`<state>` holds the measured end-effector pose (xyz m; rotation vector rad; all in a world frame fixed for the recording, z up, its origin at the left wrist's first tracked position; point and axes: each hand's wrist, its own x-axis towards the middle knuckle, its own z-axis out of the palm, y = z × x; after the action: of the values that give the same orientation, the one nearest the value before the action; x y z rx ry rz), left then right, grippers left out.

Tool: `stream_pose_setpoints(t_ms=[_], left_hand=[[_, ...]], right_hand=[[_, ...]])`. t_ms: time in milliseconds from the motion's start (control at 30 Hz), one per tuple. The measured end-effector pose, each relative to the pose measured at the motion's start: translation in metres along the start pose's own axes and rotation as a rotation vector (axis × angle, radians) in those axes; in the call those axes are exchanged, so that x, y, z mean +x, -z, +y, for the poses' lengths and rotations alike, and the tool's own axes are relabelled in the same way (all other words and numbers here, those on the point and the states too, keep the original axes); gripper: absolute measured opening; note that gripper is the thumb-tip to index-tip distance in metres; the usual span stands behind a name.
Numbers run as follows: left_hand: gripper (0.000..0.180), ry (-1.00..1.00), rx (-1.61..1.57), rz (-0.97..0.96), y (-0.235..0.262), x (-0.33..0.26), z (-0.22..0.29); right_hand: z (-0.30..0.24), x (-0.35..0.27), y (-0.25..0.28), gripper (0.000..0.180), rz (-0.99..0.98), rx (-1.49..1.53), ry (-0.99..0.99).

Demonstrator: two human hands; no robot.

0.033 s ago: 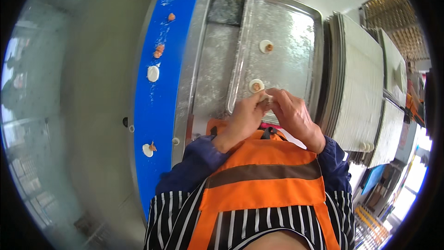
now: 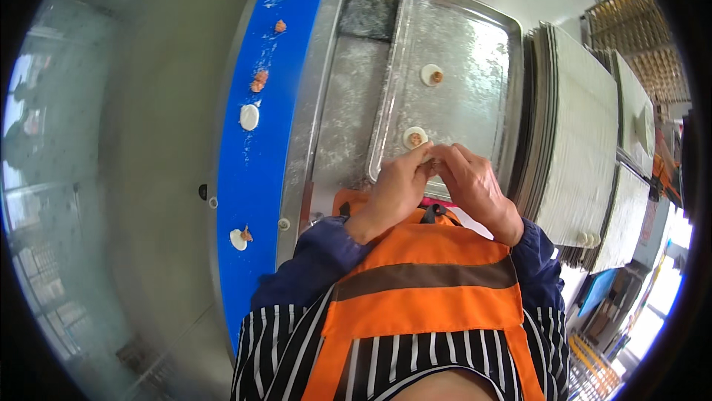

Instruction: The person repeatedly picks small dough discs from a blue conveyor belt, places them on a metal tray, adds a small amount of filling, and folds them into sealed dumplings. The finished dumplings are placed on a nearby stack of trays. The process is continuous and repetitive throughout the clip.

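Note:
My left hand [image 2: 400,186] and my right hand [image 2: 469,182] meet over the near end of a metal tray [image 2: 515,104]. Their fingertips are pinched together around a small dumpling, which the fingers almost wholly hide. Just beyond the fingertips, a round dough wrapper [image 2: 409,133] with a lump of filling [image 2: 415,138] lies flat on the tray. Farther up the tray sits another wrapper [image 2: 426,73], its filling [image 2: 437,77] off to the right side.
To the left runs a blue conveyor belt [image 2: 252,179] carrying a bare wrapper [image 2: 249,117], filling lumps [image 2: 259,81] and a wrapper with filling [image 2: 238,239]. A dark slab [image 2: 368,10] lies left of the tray's far end. Stacked pale boards [image 2: 575,141] stand at the right.
The white dough that showed between my fingertips is now mostly covered by them. The whole view has shifted very slightly.

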<state>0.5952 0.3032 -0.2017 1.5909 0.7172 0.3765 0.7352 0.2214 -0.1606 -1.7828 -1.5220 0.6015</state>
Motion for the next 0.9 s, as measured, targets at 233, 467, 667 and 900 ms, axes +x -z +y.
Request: stream_pose_setpoints(t_ms=[233,467,667,900], left_hand=[[0.039,0.177,0.124,-0.124,0.012,0.027,0.03],[0.031,0.021,0.274,0.336,0.102,0.038,-0.047],[0.035,0.646,1.047,0.783,0.266,-0.034,-0.226],[0.028,0.754,0.787,0.727,0.272,-0.056,-0.195]], right_hand=[[0.019,0.03,0.017,0.021,-0.111,0.079,0.093],[0.024,0.061,0.035,0.016,-0.049,0.081,0.119],[0.029,0.068,0.018,0.013,-0.061,0.071,-0.005],[0.02,0.066,0.02,0.015,-0.03,0.067,-0.019]])
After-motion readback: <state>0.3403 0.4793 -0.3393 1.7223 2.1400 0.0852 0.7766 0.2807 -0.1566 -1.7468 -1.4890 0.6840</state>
